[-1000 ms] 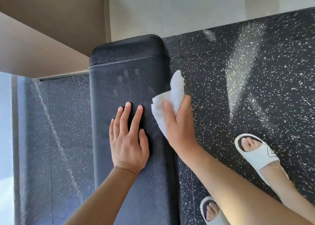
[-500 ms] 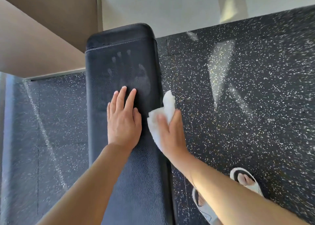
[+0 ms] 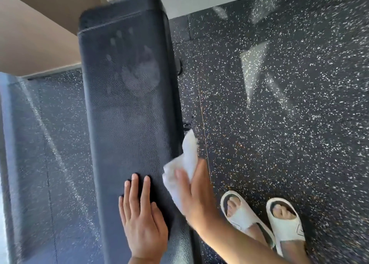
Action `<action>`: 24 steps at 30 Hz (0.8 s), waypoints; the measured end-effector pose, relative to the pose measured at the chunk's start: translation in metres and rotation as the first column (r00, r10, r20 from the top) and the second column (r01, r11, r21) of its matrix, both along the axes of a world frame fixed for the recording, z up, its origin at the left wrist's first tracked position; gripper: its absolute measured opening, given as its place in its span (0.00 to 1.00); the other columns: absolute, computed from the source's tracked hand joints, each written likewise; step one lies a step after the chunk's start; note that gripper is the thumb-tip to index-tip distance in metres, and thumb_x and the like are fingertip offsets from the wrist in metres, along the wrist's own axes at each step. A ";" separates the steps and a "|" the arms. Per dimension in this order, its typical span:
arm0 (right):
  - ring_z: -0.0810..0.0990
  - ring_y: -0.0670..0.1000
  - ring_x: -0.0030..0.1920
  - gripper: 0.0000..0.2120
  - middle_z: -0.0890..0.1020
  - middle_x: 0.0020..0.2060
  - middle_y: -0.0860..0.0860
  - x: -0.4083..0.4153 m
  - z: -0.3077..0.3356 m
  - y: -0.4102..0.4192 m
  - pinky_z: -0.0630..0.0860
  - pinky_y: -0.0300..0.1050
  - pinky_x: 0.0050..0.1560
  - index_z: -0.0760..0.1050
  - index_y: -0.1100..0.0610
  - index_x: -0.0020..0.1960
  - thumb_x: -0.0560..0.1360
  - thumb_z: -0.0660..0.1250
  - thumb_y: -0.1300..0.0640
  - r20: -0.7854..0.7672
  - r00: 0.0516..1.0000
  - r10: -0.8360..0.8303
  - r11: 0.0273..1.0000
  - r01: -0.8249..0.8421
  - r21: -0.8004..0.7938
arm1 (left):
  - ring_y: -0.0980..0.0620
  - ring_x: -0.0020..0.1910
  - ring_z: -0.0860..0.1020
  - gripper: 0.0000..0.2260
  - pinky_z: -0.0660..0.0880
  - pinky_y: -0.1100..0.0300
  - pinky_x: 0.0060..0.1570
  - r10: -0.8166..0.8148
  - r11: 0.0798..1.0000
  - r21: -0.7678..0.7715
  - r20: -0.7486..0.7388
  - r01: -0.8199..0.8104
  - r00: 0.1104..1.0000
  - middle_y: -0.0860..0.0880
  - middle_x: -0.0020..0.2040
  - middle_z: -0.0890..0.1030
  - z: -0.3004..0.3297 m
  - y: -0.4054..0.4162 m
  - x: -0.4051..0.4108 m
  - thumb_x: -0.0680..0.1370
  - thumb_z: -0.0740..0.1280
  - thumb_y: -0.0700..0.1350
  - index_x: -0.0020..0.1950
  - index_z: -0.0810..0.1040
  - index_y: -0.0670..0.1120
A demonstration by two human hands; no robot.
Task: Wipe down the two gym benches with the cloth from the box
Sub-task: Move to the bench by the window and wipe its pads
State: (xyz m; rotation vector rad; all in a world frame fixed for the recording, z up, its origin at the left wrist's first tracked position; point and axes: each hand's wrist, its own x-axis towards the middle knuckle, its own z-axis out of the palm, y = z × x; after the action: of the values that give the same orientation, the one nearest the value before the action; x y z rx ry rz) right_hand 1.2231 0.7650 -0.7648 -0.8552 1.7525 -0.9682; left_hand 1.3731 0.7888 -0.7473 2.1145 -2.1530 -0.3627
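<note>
A long black padded gym bench (image 3: 127,104) runs from the far wall toward me down the middle of the view. Faint palm prints show on its far half. My left hand (image 3: 142,221) lies flat on the bench top near me, fingers straight. My right hand (image 3: 194,193) presses a white cloth (image 3: 184,167) against the bench's right side edge, thumb over the cloth. The cloth's upper corner sticks up past my fingers. Only one bench is in view.
Black speckled rubber flooring (image 3: 279,114) lies on both sides of the bench. My feet in white slides (image 3: 263,221) stand right of the bench. A beige wall or panel (image 3: 36,34) rises at the far left, a white wall behind the bench's end.
Both hands have slid along the bench toward me, away from its far end. The cloth has travelled down the right edge with my right hand. More palm prints now show on the pad.
</note>
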 end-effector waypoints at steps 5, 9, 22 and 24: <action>0.77 0.49 0.52 0.13 0.77 0.51 0.47 -0.005 0.002 0.003 0.75 0.51 0.56 0.69 0.49 0.57 0.84 0.60 0.40 0.101 0.994 0.043 0.997 -0.049 0.055 | 0.44 0.84 0.58 0.25 0.53 0.46 0.82 -0.013 1.000 -0.004 0.029 0.013 0.999 0.49 0.85 0.60 -0.002 -0.002 0.000 0.85 0.51 0.49 0.83 0.64 0.50; 0.73 0.54 0.51 0.17 0.74 0.51 0.52 -0.015 -0.003 -0.089 0.73 0.52 0.55 0.66 0.56 0.57 0.84 0.63 0.42 -0.003 0.998 -0.059 0.998 0.059 -0.004 | 0.45 0.85 0.57 0.27 0.53 0.44 0.82 -0.005 1.000 0.000 0.047 0.005 0.999 0.49 0.86 0.59 -0.004 -0.001 0.000 0.83 0.53 0.46 0.84 0.63 0.50; 0.72 0.51 0.46 0.10 0.72 0.46 0.48 0.012 -0.015 0.017 0.72 0.50 0.49 0.63 0.51 0.55 0.85 0.63 0.47 0.018 0.996 -0.082 0.995 0.083 -0.054 | 0.45 0.85 0.57 0.27 0.55 0.43 0.81 -0.042 0.997 -0.067 0.034 0.044 0.999 0.49 0.86 0.59 -0.010 0.001 0.006 0.84 0.53 0.48 0.84 0.63 0.51; 0.73 0.50 0.46 0.10 0.71 0.46 0.47 0.022 -0.010 0.071 0.71 0.48 0.49 0.63 0.50 0.56 0.84 0.60 0.45 0.060 0.997 -0.054 0.999 0.054 0.001 | 0.45 0.85 0.57 0.27 0.55 0.42 0.82 -0.036 0.997 -0.068 0.031 0.038 0.999 0.49 0.86 0.59 -0.009 0.001 0.007 0.83 0.53 0.47 0.84 0.63 0.51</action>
State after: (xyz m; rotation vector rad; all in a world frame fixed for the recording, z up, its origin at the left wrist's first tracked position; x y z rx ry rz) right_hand 1.2449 0.8364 -0.7750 -0.7747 1.7317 -1.0197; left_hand 1.3797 0.7898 -0.7566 2.0596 -2.1903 -0.2581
